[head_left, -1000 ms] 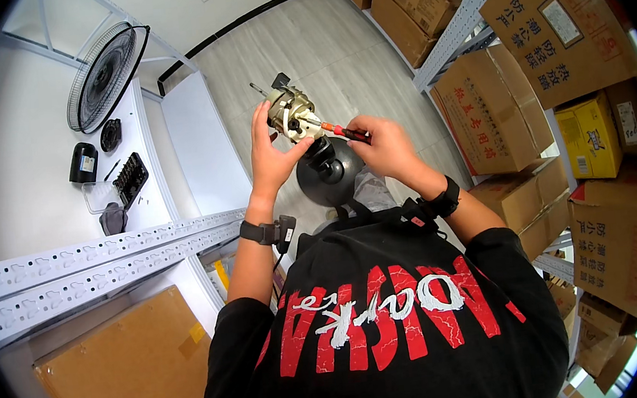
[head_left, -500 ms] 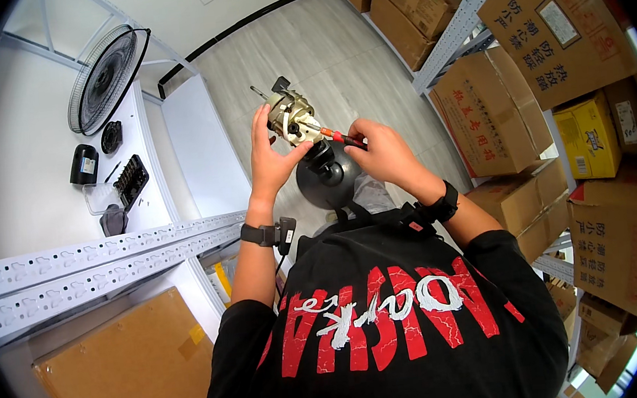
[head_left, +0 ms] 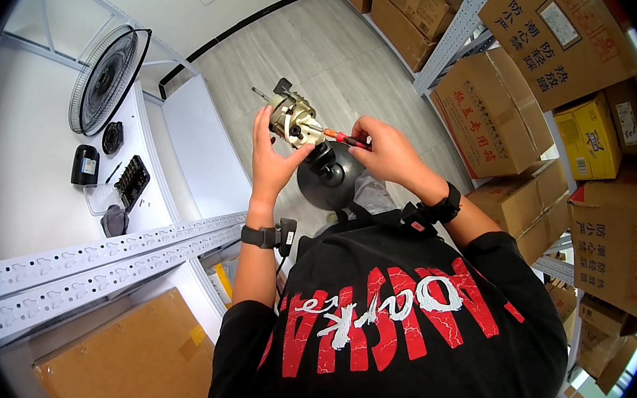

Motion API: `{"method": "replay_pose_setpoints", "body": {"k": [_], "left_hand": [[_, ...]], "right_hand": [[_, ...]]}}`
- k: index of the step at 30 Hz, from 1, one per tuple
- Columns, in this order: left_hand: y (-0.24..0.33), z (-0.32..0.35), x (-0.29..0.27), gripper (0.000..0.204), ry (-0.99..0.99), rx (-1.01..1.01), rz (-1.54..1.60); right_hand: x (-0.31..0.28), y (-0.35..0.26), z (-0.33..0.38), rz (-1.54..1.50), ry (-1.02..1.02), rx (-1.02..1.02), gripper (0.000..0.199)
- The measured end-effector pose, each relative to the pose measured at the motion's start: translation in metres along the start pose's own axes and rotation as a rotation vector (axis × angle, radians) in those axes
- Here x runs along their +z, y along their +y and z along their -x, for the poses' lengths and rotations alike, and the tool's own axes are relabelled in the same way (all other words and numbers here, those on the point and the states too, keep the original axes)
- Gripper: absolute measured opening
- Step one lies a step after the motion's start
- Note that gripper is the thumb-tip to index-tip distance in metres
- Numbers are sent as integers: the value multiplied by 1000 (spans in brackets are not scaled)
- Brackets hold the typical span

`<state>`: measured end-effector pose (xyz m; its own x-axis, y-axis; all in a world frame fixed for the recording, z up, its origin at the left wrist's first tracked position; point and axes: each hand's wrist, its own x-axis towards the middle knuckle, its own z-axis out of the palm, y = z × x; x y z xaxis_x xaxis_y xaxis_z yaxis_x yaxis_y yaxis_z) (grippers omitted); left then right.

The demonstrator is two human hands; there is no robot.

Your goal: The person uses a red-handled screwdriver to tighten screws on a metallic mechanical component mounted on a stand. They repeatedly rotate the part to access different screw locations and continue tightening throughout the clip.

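A bare fan motor (head_left: 296,114) with a metal shaft sits on top of a black stand, whose round base (head_left: 330,179) rests on the floor. My left hand (head_left: 272,157) is wrapped round the near left side of the motor, thumb on its pale back housing. In my right hand (head_left: 386,146) is a screwdriver (head_left: 345,139) with a red, orange and black handle. Its shank points left at the motor's pale back housing; the tip's exact contact is too small to make out.
On the white shelf at left lie a fan grille (head_left: 104,80), a black motor cover (head_left: 85,165), a round black part (head_left: 112,137) and a bit set (head_left: 132,181). Cardboard boxes (head_left: 490,113) fill the racks on the right. Another carton (head_left: 128,371) lies at lower left.
The motor and the screwdriver have shifted very slightly to the right. My right hand has moved slightly with the screwdriver; my left hand keeps its hold.
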<state>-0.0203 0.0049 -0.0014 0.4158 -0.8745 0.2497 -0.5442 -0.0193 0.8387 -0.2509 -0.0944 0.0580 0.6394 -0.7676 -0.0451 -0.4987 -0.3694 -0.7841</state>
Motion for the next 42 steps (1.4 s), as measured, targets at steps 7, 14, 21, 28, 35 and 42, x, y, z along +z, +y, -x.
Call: {"method": "replay_pose_setpoints", "body": {"k": [7, 14, 21, 28, 35, 42], "left_hand": [[17, -3, -10, 107, -18, 120, -97], [29, -8, -11, 76, 8, 171, -89], [30, -9, -3, 62, 38, 172, -65], [35, -15, -4, 44, -6, 279, -143], [41, -24, -9, 33, -58, 320, -312], [40, -23, -9, 32, -58, 315, -318]], "right_hand": [[3, 9, -2, -7, -7, 5, 27], [1, 4, -2, -10, -4, 51, 29], [1, 3, -14, -66, -25, 103, 30], [-1, 13, -2, -51, -52, 20, 26], [6, 13, 4, -47, -23, 3, 25], [5, 6, 2, -37, -37, 14, 24]]}}
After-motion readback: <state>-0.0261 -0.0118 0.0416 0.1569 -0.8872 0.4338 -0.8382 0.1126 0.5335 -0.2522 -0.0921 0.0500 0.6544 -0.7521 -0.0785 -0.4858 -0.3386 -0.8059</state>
